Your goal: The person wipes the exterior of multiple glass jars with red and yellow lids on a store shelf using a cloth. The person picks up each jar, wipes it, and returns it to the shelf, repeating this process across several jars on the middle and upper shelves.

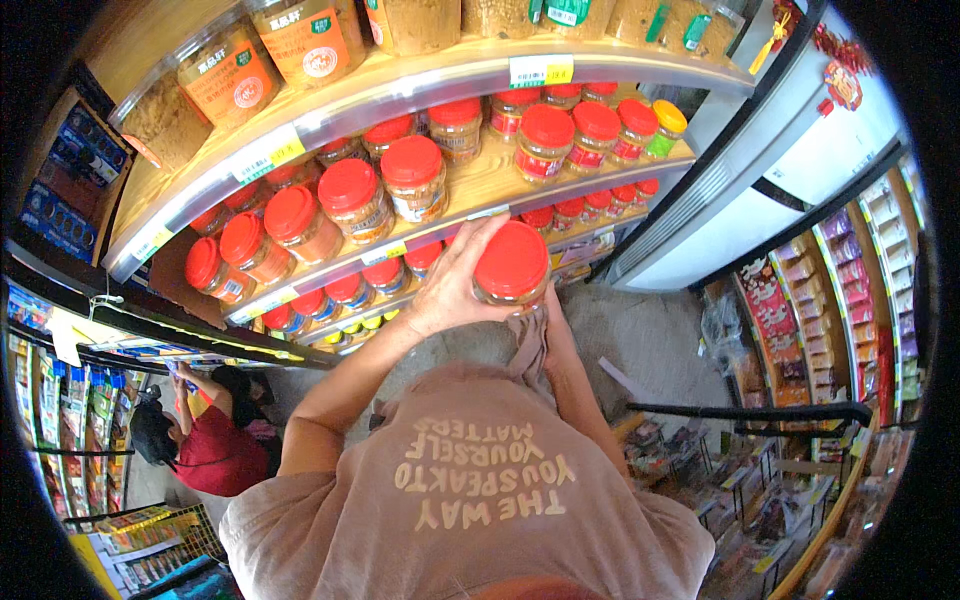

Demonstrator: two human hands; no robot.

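Note:
My left hand (455,289) grips a clear jar with a red screw lid (511,259), held in front of the shelves with its lid towards me. Thumb and fingers wrap the jar's left side. Below the jar hangs a brownish-grey cloth (529,341), bunched against my right hand (553,319). That hand is at the jar's lower right, its fingers mostly hidden by the jar and cloth. Similar red-lidded jars (412,178) stand in rows on the wooden shelf (480,176) just beyond.
Large tubs (307,45) fill the upper shelf, whose front edge (420,94) juts above the jars. A white appliance (720,202) stands at right. Behind on the left, a person in a red top (221,454) is low near the floor. A black rail (750,411) crosses at right.

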